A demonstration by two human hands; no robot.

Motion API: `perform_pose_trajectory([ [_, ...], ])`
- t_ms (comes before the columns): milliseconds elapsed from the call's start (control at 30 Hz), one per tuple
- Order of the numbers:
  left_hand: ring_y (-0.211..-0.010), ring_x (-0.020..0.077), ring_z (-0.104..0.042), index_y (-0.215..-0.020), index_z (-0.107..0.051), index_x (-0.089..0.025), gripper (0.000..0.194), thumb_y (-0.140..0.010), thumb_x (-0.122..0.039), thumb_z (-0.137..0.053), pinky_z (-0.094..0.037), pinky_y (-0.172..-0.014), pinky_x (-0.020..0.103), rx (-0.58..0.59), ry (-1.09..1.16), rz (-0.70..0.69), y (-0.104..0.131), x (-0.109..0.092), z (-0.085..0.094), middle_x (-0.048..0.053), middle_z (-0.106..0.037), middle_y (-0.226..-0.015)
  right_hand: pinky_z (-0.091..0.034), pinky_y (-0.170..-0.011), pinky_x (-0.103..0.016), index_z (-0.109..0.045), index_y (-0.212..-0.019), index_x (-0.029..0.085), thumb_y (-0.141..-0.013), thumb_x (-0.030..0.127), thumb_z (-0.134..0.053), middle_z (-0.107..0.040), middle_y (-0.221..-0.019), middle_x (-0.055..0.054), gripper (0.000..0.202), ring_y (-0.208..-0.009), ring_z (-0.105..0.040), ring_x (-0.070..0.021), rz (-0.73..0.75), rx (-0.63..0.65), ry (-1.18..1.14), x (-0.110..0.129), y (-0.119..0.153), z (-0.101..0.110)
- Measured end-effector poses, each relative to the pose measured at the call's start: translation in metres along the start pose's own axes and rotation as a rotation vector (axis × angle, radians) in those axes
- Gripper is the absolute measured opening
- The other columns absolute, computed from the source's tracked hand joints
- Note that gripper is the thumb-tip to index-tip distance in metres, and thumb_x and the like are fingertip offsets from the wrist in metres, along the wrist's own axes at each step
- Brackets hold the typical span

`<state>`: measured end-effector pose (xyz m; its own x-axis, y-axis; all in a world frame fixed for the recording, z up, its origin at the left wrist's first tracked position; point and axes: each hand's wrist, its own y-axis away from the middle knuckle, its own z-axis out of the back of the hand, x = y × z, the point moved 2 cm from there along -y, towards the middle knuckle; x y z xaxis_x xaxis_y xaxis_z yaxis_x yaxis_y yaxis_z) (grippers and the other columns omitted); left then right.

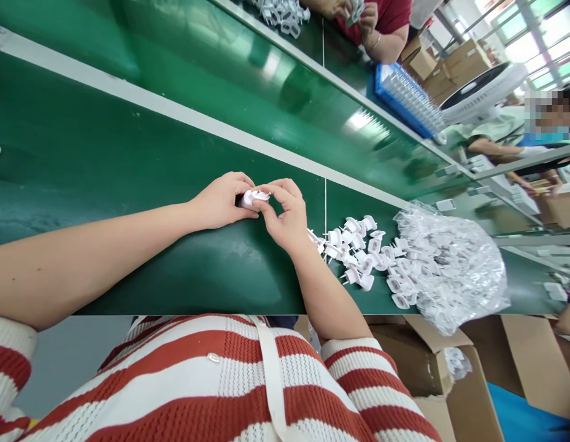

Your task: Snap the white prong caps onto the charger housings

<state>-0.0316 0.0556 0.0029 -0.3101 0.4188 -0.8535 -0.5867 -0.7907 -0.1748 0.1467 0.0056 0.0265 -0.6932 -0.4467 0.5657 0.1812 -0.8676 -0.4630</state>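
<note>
Over the green work surface (211, 270), my two hands meet around a small white plug piece (253, 198). My left hand (219, 201) wraps its fingers round the body of it. With thumb and forefinger, my right hand (287, 215) pinches its other end, where a short pin seems to stick out. Part of the piece is covered by the fingers. To the right of my right forearm lies a loose heap of white plug parts with pins (353, 242). The heap runs up to an open clear plastic bag (469, 264) full of similar white parts.
A pale rail (183, 116) separates my surface from a green belt. Across it, a person in a red top (390, 21) handles a part beside a blue tray (404, 101). A white fan (487, 89) stands farther right. Open cardboard boxes (473, 393) sit below the table edge.
</note>
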Motion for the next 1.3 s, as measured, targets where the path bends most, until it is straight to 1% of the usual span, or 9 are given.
perform_pose_trajectory([
  [67,-0.109,0.0302,-0.069,-0.102,-0.078,-0.018,0.045,-0.085,-0.06,-0.077,-0.055,-0.093,0.042,-0.032,0.069,-0.009,0.003,-0.003,0.0,0.011,-0.074,-0.113,-0.055,-0.104,-0.046,-0.075,-0.106,0.024,-0.097,0.03,-0.069,-0.075,-0.101,-0.007,0.013,-0.098,-0.071,-0.0228,-0.004,-0.065,-0.137,-0.006,-0.001,0.002],
  [200,-0.082,0.0212,-0.072,-0.118,-0.068,-0.018,0.051,-0.095,-0.063,-0.071,-0.057,-0.077,0.034,-0.142,0.302,-0.017,0.01,-0.015,-0.002,0.008,-0.074,-0.104,-0.059,-0.092,-0.038,-0.072,-0.106,0.023,-0.097,0.035,-0.072,-0.077,-0.102,-0.007,0.015,-0.097,-0.072,-0.0213,-0.091,-0.158,-0.4,-0.01,-0.003,0.011],
  [333,-0.081,0.0199,-0.068,-0.115,-0.063,-0.019,0.044,-0.099,-0.06,-0.065,-0.055,-0.075,0.034,-0.31,0.145,-0.23,0.017,-0.021,0.001,0.01,-0.073,-0.103,-0.062,-0.089,-0.038,-0.074,-0.109,0.024,-0.098,0.041,-0.074,-0.079,-0.104,-0.007,0.02,-0.096,-0.074,-0.0215,-0.047,-0.104,-0.409,0.002,-0.003,0.023],
  [600,-0.073,0.021,-0.061,-0.095,-0.058,-0.023,0.021,-0.1,-0.041,-0.067,-0.047,-0.064,0.034,-0.224,0.081,-0.514,0.025,-0.025,0.0,0.005,-0.063,-0.078,-0.062,-0.068,-0.034,-0.083,-0.097,0.028,-0.095,0.041,-0.081,-0.083,-0.088,-0.003,0.014,-0.075,-0.074,-0.0186,0.153,-0.098,-0.282,0.026,0.001,0.045],
  [833,-0.068,0.0176,-0.058,-0.106,-0.054,-0.024,0.02,-0.1,-0.038,-0.066,-0.045,-0.06,0.032,-0.133,0.117,-0.479,0.026,-0.026,-0.001,0.004,-0.062,-0.086,-0.059,-0.069,-0.03,-0.079,-0.102,0.025,-0.102,0.027,-0.07,-0.081,-0.09,-0.004,0.009,-0.077,-0.075,-0.0172,0.268,-0.055,-0.136,0.03,0.004,0.047],
  [967,-0.065,0.0156,-0.052,-0.109,-0.047,-0.025,0.027,-0.104,-0.048,-0.061,-0.044,-0.061,0.032,-0.278,0.244,-0.35,0.027,-0.026,-0.009,0.0,-0.056,-0.083,-0.058,-0.072,-0.034,-0.071,-0.107,0.023,-0.108,0.045,-0.058,-0.079,-0.092,-0.006,0.026,-0.079,-0.072,-0.0199,0.215,0.004,-0.054,0.026,0.001,0.043],
  [1067,-0.064,0.0152,-0.048,-0.105,-0.048,-0.024,0.027,-0.105,-0.048,-0.061,-0.042,-0.06,0.03,-0.271,0.308,-0.286,0.028,-0.031,-0.016,-0.001,-0.055,-0.079,-0.05,-0.066,-0.033,-0.066,-0.101,0.022,-0.114,0.049,-0.042,-0.075,-0.085,-0.006,0.039,-0.075,-0.067,-0.0195,0.242,0.066,0.104,0.025,0.002,0.041],
  [1167,-0.062,0.0138,-0.047,-0.107,-0.049,-0.024,0.024,-0.106,-0.043,-0.062,-0.04,-0.058,0.029,-0.25,0.323,-0.316,0.031,-0.037,-0.014,-0.002,-0.056,-0.077,-0.04,-0.061,-0.035,-0.06,-0.093,0.022,-0.116,0.047,-0.033,-0.068,-0.077,-0.005,0.044,-0.068,-0.058,-0.0192,0.286,0.034,0.227,0.03,0.006,0.042],
  [1300,-0.057,0.0119,-0.047,-0.108,-0.048,-0.023,0.02,-0.105,-0.037,-0.063,-0.039,-0.055,0.027,-0.177,0.272,-0.394,0.034,-0.041,-0.002,-0.003,-0.056,-0.076,-0.039,-0.062,-0.036,-0.055,-0.092,0.023,-0.117,0.045,-0.028,-0.064,-0.077,-0.004,0.043,-0.07,-0.056,-0.02,0.327,0.076,0.152,0.037,0.008,0.04],
])
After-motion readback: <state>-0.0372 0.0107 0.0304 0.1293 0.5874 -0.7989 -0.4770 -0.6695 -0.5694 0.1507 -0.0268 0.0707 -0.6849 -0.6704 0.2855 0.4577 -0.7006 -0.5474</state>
